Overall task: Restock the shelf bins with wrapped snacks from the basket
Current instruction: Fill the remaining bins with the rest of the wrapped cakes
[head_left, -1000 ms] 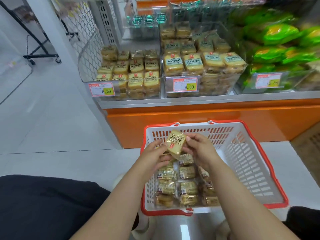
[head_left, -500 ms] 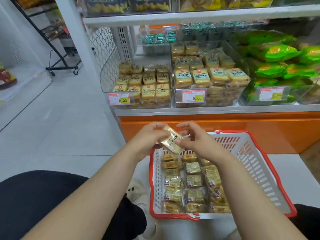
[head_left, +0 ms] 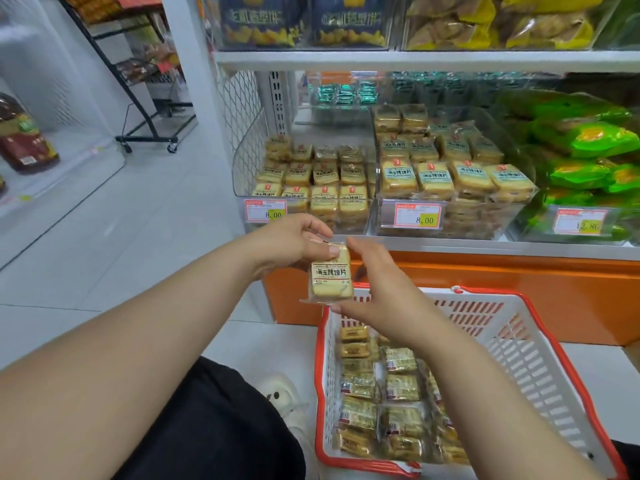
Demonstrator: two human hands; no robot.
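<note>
Both hands, left hand [head_left: 298, 242] and right hand [head_left: 375, 289], pinch one wrapped snack [head_left: 330, 277] above the basket [head_left: 540, 362] (mid-transfer), next needing placement in the yellow-label bin [head_left: 313, 188].

i see my two bare arms with no sleeves on them. my left hand [head_left: 298, 242] and my right hand [head_left: 375, 289] have no gloves and no rings that i can make out. i wear black pants [head_left: 207, 427] and a chunky white shoe [head_left: 284, 398] with small dark dots.
</note>
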